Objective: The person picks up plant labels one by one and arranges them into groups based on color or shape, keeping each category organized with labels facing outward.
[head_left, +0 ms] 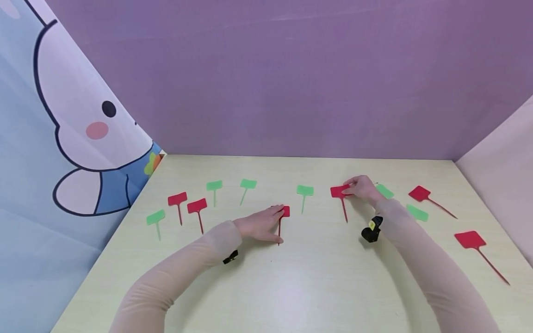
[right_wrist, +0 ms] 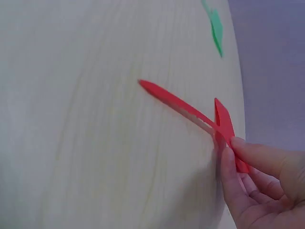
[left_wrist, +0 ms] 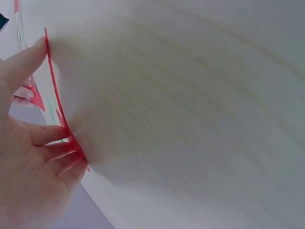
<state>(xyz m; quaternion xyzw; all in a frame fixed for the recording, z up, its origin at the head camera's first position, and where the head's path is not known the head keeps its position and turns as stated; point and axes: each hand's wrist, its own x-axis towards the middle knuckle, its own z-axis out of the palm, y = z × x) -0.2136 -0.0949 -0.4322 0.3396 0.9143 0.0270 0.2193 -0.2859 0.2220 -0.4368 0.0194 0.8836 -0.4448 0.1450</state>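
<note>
Purple walls back a pale wooden table (head_left: 291, 286), and I use that table as my landmark throughout. Red and green plastic plant tags lie scattered across its far half. I judge the step in hand to be the gathering of red tags, both hands at once.

Near the table's middle my left hand (head_left: 260, 224) lies over a red tag (head_left: 285, 212); in the left wrist view the fingers (left_wrist: 45, 136) curl onto its head and the thumb presses its stake tip against the wood. Toward the table's far right, my right hand (head_left: 362, 187) pinches the head of a second red tag (head_left: 338, 191) between thumb and fingertips (right_wrist: 248, 155), the stake rising slightly off the surface.

The next move, I judge, calls for lifting each tag free without flexing the thin stakes.

A green tag (head_left: 305, 190) lies between the two hands, and two more green tags (head_left: 417, 212) lie just beside my right wrist, where a sleeve could drag them.
</note>
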